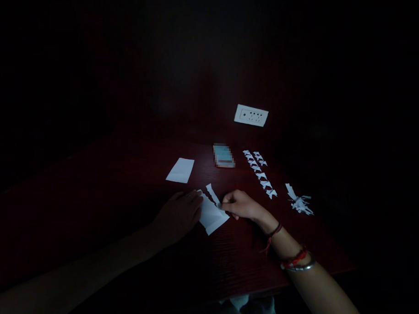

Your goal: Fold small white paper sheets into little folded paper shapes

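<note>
A white sheet of paper [211, 217] lies on the dark red table [125, 195] between my hands. My left hand [178, 215] rests flat on the sheet's left edge, fingers stretched out. My right hand [240, 205] is closed in a pinch on a narrow strip [213, 194] that is partly torn away from the sheet's upper edge. Red thread bands and a metal bangle sit on my right wrist.
Another white sheet [180, 170] lies further back on the left. A small blurred card [223, 155] lies behind the hands. Two rows of several folded paper bows [260, 173] and a heap of paper scraps [300, 201] lie to the right. A white wall socket [251, 115] is behind. The room is very dark.
</note>
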Demonstrator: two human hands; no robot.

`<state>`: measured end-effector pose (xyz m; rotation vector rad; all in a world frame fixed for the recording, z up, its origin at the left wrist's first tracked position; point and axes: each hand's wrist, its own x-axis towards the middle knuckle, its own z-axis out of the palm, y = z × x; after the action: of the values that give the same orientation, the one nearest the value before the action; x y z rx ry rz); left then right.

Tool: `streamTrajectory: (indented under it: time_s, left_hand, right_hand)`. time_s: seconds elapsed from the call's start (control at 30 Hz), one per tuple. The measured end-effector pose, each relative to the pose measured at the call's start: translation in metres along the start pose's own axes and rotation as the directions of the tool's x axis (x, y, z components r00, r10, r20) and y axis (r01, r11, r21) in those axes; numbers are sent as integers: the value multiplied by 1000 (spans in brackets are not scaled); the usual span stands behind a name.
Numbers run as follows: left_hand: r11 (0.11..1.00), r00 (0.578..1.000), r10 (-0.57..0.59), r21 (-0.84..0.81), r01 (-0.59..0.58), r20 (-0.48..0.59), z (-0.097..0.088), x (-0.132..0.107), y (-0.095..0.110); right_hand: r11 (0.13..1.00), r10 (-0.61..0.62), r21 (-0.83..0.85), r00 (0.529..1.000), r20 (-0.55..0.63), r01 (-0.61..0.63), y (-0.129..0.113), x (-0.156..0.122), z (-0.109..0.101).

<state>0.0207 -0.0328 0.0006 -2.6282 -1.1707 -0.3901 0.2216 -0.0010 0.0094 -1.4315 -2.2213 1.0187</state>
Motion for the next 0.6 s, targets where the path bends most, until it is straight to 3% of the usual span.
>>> streamTrajectory:
  time_s: [0.6]
  left_hand:
    - [999,999,-48,5,48,17,-5,-1,2]
  right_hand:
    - [1000,19,5,1000,22,-20,1,-1,-1]
